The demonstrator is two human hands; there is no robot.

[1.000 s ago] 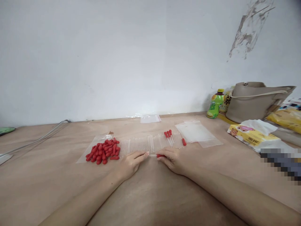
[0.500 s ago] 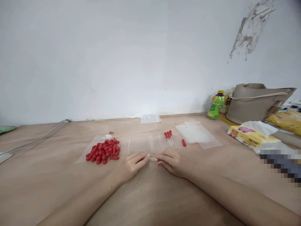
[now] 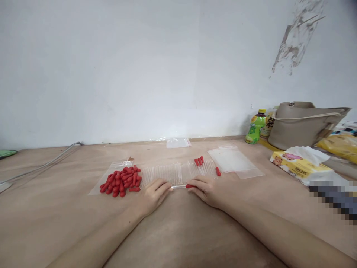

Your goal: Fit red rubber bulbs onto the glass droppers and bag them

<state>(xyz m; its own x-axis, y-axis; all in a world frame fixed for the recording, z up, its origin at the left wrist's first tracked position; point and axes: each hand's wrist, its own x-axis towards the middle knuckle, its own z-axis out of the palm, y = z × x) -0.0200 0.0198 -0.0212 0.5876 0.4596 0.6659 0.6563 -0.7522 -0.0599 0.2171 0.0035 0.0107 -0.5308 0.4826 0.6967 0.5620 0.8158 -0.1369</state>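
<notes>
My left hand [image 3: 156,194] is closed on one end of a clear thin tube [image 3: 179,187] at the centre front. My right hand [image 3: 205,189] pinches a red rubber bulb [image 3: 190,185] at the tube's other end. Just behind both hands lies a row of clear tubes [image 3: 164,172]. Several red bulbs top the tubes at the row's right part, and a lone red bulb [image 3: 218,171] lies at its right end. To the left of my left hand, a pile of red bulbs [image 3: 118,181] rests on a clear plastic bag [image 3: 96,188].
Plastic bags [image 3: 232,159] lie right of the tubes, and a small bag [image 3: 178,143] is by the wall. A green bottle [image 3: 255,127], a grey-beige bag [image 3: 292,124] and a tissue box [image 3: 299,165] stand right. A cable [image 3: 52,160] runs along the left.
My left hand has shifted slightly left along the tube, and more of the tube and red bulb shows between my hands. The view has tilted a little.
</notes>
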